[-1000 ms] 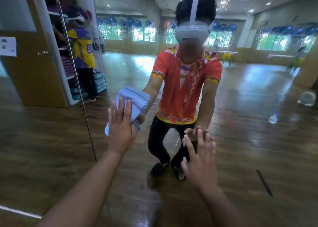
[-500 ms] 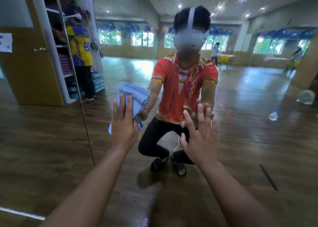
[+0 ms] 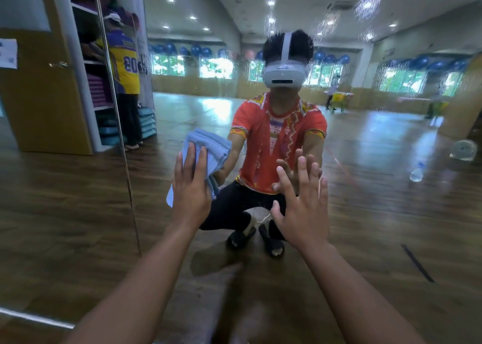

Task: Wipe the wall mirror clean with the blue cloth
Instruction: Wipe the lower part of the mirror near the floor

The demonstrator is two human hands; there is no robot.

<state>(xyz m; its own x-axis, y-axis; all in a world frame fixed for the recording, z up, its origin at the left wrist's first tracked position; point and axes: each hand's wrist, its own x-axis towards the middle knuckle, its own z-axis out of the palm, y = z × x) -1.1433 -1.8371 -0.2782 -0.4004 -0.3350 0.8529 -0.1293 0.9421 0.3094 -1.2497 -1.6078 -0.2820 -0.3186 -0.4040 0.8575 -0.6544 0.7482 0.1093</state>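
The wall mirror (image 3: pixel 365 187) fills the view and reflects a crouching person in a red shirt. Water droplets streak its upper part. A folded blue cloth (image 3: pixel 208 148) lies flat against the glass left of centre. My left hand (image 3: pixel 191 187) presses on the cloth with straight fingers. My right hand (image 3: pixel 302 203) is spread flat on the bare glass to the right of the cloth, fingers apart.
A vertical seam (image 3: pixel 117 124) between mirror panels runs down left of the cloth. The mirror's lower edge (image 3: pixel 34 317) shows at bottom left. Reflected are a wooden floor, a plastic bottle (image 3: pixel 416 173), a wooden door (image 3: pixel 39 96) and shelves.
My right hand rose from low on the glass to beside the cloth. My left hand and the cloth stayed at about the same spot. The view dropped lower as I crouched.
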